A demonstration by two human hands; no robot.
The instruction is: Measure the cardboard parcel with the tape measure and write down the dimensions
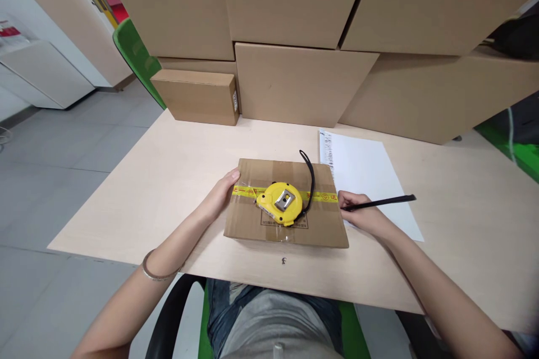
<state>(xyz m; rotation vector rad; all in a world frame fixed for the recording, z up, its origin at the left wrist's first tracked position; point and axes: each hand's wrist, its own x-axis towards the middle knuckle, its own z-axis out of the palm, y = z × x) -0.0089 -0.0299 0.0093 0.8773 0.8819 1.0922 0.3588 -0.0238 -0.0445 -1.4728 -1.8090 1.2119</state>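
A taped cardboard box [248, 224] is in front of me at the table's near side, with yellow printed tape across its top. On it lies a yellow tape measure [269, 200] with a black wrist strap [312, 176]. My left hand [222, 193] grips the box's left side, its fingers partly hidden behind the edge. Closed around a thin black pen [389, 201], my right hand [357, 210] is against the box's right side. The pen points out to the right. Beneath that hand is a sheet of white paper [366, 162], printed along its left edge.
Large cardboard boxes [295, 84] are stacked along the back of the table [138, 190]. A smaller brown box [202, 98] stands at the back left. Behind it is a green chair [132, 47]. A small dark mark [283, 261] shows near the front edge.
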